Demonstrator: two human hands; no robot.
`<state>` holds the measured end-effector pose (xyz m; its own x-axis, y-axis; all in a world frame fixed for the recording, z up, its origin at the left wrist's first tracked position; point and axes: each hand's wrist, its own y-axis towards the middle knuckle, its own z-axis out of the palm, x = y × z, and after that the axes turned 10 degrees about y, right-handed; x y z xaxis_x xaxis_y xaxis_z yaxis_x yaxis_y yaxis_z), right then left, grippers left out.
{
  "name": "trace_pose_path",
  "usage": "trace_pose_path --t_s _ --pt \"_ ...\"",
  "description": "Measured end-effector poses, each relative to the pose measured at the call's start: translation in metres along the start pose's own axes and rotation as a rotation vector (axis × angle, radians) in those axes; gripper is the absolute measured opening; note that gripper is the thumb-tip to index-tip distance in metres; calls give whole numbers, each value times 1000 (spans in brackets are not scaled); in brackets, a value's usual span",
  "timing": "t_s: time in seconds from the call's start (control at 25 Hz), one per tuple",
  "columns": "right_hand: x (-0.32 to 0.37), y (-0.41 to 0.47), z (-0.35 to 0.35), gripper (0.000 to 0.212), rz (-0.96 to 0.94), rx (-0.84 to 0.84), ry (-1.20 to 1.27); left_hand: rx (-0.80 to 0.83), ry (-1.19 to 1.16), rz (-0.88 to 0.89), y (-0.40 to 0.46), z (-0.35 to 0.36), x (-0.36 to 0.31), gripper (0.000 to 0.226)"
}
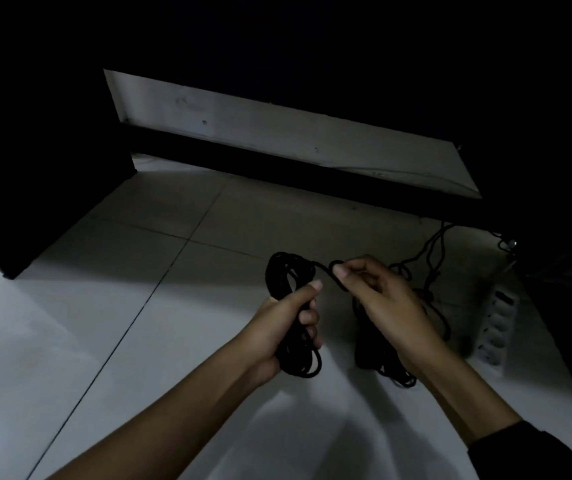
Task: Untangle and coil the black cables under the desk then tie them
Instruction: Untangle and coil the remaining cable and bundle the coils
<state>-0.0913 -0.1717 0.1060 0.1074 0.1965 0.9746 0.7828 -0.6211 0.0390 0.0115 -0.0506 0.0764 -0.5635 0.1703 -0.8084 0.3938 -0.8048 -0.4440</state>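
My left hand (282,327) grips a coiled bundle of black cable (286,271) around its middle, with loops sticking out above and below the fist. From the top of the bundle a strand runs right to a small loop (335,266) that my right hand (376,296) pinches between thumb and fingers. Under my right hand lies a second heap of black cable (395,372) on the floor. More black cable (431,251) trails from there up toward the dark desk side on the right.
A white power strip (495,327) lies on the tiled floor (139,271) at the right. A dark desk panel (35,168) stands at the left and a black crossbar (295,174) runs along the back. A dark block sits at the right edge.
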Motion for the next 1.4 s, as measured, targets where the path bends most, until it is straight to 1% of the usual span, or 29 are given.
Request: trace_pose_path --t_s 0.08,0.12,0.2,0.24,0.28,0.36,0.4,0.44,0.48,0.52,0.6,0.64,0.72,0.8,0.84,0.88,0.92,1.0,1.04,1.08,1.12,1.16,1.24,1.32,1.4 --pt "2 2 -10 22 1 -36 -6 -40 79 9 0 -3 2 28" --pt "3 3 -15 20 8 -29 2 -70 115 14 0 -6 5 27" --pt "4 5 -23 10 29 13 51 -134 168 35 0 -13 7 25" --pt "4 5 -24 4 35 14 100 -162 185 45 1 -16 7 25" --pt "4 4 -24 4 36 -5 190 -187 204 53 2 -18 7 24" --pt "6 3 -23 14 36 -58 441 -236 256 61 5 -22 7 23" --pt "8 2 -24 15 33 -81 532 -267 272 62 7 -23 8 22" --pt "10 2 -24 14 43 -103 579 -302 274 61 9 -26 9 21" --pt "11 1 -25 12 72 -122 570 -339 267 62 10 -30 9 20" --pt "13 0 -25 11 124 -138 499 -376 268 67 11 -35 7 20" --pt "11 -4 -25 29 207 -134 209 -459 341 91 13 -46 3 20" --pt "10 -6 -25 35 197 -124 54 -502 408 111 14 -50 -1 21" --pt "8 -7 -26 34 94 -138 -272 -567 535 164 16 -55 -8 22" --pt "6 -5 -27 40 -19 -142 -601 -588 607 215 18 -55 -14 23" --pt "6 -4 -26 38 -58 -120 -671 -592 622 232 19 -55 -17 24" --pt "5 -2 -25 36 -67 -95 -663 -597 627 240 19 -55 -18 25" --pt "5 -1 -24 35 -32 -76 -549 -601 631 239 19 -55 -19 25" --pt "7 1 -21 32 97 -54 -154 -575 610 213 17 -56 -17 22" --pt "9 2 -20 30 146 -52 25 -530 547 187 16 -55 -16 19" --pt "10 3 -21 29 160 -45 132 -463 438 151 14 -53 -14 16" --pt "11 4 -22 29 144 -31 163 -379 306 108 13 -49 -12 14" --pt "11 3 -23 28 115 -7 149 -292 190 62 11 -46 -11 16" --pt "10 -1 -20 26 55 43 53 -167 69 -14 7 -38 -10 21" --pt "8 -7 -15 22 7 105 -101 -100 21 -52 7 -27 -11 24" --pt "6 -13 -9 17 -50 143 -216 -70 -19 -63 8 -17 -12 26"
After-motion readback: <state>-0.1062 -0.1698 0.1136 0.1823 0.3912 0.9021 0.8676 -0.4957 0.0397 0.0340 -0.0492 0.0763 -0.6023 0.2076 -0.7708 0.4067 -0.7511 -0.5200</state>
